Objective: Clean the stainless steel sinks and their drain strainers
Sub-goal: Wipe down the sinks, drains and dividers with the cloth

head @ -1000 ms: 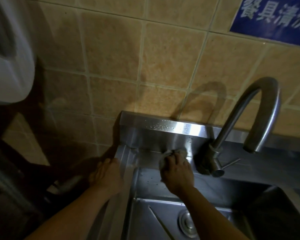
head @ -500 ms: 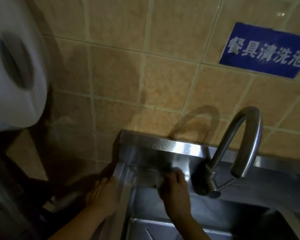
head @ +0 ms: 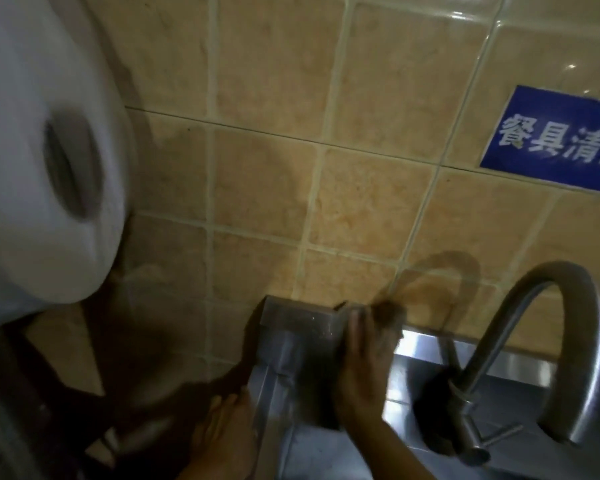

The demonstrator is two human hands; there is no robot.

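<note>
The stainless steel sink's raised back panel (head: 291, 327) and left rim (head: 274, 393) fill the lower middle. My right hand (head: 361, 362) reaches up the back panel and holds a dark cloth (head: 390, 315) against the panel's top edge, where it meets the tiles. My left hand (head: 227, 434) rests on the outer side of the left rim with its fingers relaxed. The basin and the drain strainer are out of view. The picture is blurred by motion.
A curved steel faucet (head: 575, 327) with a lever handle (head: 499, 433) stands to the right of my right hand. A big white paper roll (head: 49, 150) hangs close at the upper left. On the tan tiled wall there is a blue sign (head: 555, 140).
My right hand has slid with the cloth from the ledge by the faucet up to the back panel's top edge. The view has tilted up, so the basin has dropped out of sight.
</note>
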